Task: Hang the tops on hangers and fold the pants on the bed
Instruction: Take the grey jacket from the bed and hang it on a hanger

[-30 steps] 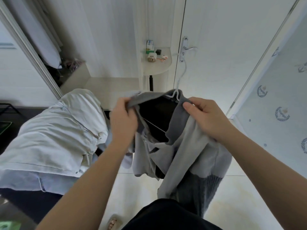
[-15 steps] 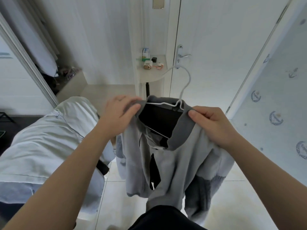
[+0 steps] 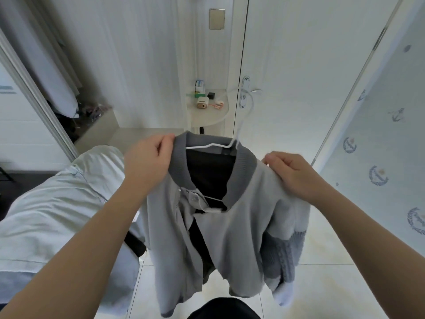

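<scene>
A light grey jacket [image 3: 232,231] with a dark grey ribbed collar and black lining hangs in front of me on a white hanger [image 3: 241,125]. The hanger's hook rises above the collar and its wire shows inside the neck opening. My left hand [image 3: 147,162] pinches the left side of the collar. My right hand [image 3: 292,173] grips the jacket's right shoulder. One sleeve with a darker knit cuff dangles at lower right. Pale pants [image 3: 57,203] lie spread on the bed [image 3: 18,286] to my left.
A white door with a lever handle [image 3: 250,93] stands straight ahead. Beside it, a small rounded shelf [image 3: 207,113] carries several little items. A sliding wardrobe [image 3: 34,93] opens at the left. A patterned wall [image 3: 379,157] runs along the right. Tiled floor lies below.
The jacket has risen and spread out on the hanger. My left hand shifted from the bunched front to the collar's left edge, and my right hand slid outward to the shoulder.
</scene>
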